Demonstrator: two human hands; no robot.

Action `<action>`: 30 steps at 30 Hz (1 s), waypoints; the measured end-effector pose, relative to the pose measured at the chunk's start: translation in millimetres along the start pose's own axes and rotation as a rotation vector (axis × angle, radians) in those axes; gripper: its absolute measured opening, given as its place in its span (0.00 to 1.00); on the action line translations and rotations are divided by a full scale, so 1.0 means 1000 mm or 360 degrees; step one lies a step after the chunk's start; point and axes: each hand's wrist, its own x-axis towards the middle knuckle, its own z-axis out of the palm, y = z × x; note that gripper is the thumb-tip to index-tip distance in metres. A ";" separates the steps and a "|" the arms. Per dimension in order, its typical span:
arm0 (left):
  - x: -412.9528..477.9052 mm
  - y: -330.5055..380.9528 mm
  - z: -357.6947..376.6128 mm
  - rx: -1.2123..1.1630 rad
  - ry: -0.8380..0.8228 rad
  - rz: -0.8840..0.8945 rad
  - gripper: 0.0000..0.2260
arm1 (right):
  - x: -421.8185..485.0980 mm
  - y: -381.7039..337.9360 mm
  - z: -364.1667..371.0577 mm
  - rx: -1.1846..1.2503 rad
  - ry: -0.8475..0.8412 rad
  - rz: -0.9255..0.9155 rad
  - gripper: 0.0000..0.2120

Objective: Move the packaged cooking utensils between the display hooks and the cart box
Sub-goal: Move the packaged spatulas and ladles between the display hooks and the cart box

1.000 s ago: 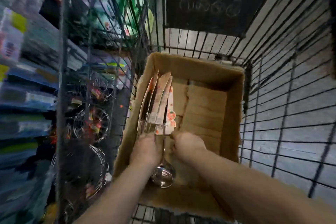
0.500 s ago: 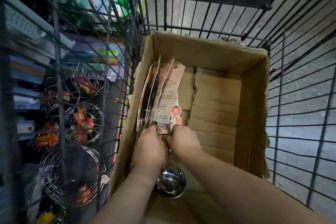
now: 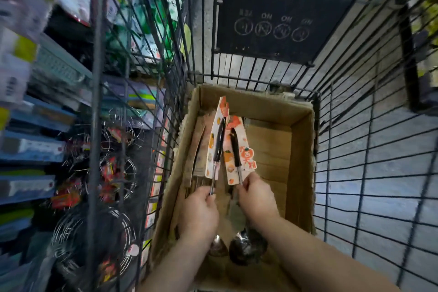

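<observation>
Clamping the left hand (image 3: 200,211) grip round one carded ladle (image 3: 218,142) by its steel shaft and, just right of it, the right hand (image 3: 257,199) grip round a second ladle (image 3: 234,149), cards above both grips, bowls below them down in the cardboard box (image 3: 305,161) inside the wire cart (image 3: 365,149).

You are working in dim light; the brightest patch is the pale floor (image 3: 343,173) from 2 to 4 o'clock. The shelves (image 3: 30,144) at 9 o'clock smear with motion blur. The cart wires (image 3: 369,140) bow toward the edges. Small glints sit on the left ladle (image 3: 217,245) and right ladle (image 3: 246,246) at 6 o'clock.
</observation>
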 end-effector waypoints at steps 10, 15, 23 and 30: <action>-0.070 0.042 -0.015 -0.0458 0.0085 0.0103 0.09 | -0.058 -0.006 -0.073 0.0109 0.0198 -0.0298 0.02; -0.124 0.064 -0.026 -0.0666 0.0253 0.0125 0.10 | -0.090 -0.010 -0.111 0.0031 0.0146 -0.0597 0.07; -0.240 0.076 -0.042 -0.0941 0.0712 0.0108 0.08 | -0.172 -0.024 -0.172 -0.0114 0.0024 -0.1091 0.07; -0.350 0.029 -0.067 -0.1405 0.1208 0.0104 0.09 | -0.281 -0.060 -0.179 -0.0202 -0.0119 -0.1664 0.09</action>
